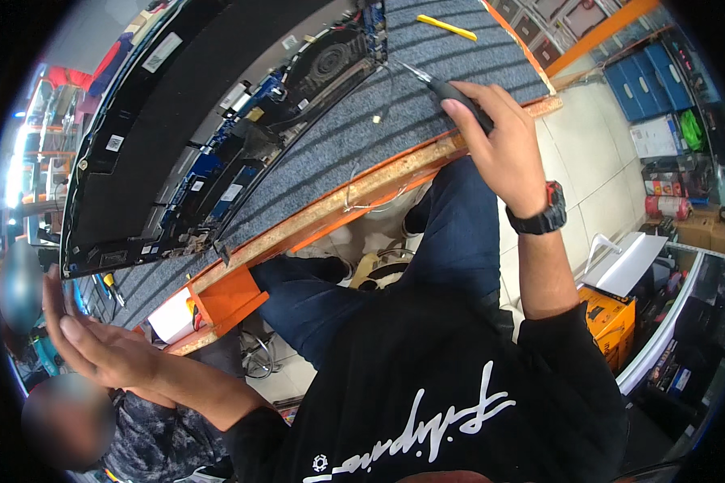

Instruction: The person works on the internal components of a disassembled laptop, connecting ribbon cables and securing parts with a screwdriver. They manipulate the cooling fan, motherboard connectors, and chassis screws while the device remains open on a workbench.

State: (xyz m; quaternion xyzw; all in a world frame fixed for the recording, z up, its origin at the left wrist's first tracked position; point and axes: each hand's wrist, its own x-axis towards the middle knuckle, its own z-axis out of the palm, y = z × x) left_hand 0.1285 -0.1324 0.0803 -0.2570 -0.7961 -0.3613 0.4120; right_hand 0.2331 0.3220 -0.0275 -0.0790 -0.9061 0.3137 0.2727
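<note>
An opened laptop (169, 185) stands tilted on the workbench at the left, its inside bared: blue circuit boards, cables and a round fan (330, 60). My right hand (503, 141) is closed around a screwdriver (439, 87) with a dark handle, its silver tip pointing up and left over the mat, apart from the laptop. By the laptop's lower left corner is my left hand (109, 350), fingers stretched out and nothing seen in it. Whether its fingertips touch the laptop, I cannot tell.
A grey-blue striped mat (330, 173) covers the bench, with a yellow strip-like tool (446, 27) at the far side. The wooden bench edge (362, 181) runs above my legs. Another person (153, 431) sits close at lower left. Blue drawers (648, 84) stand at right.
</note>
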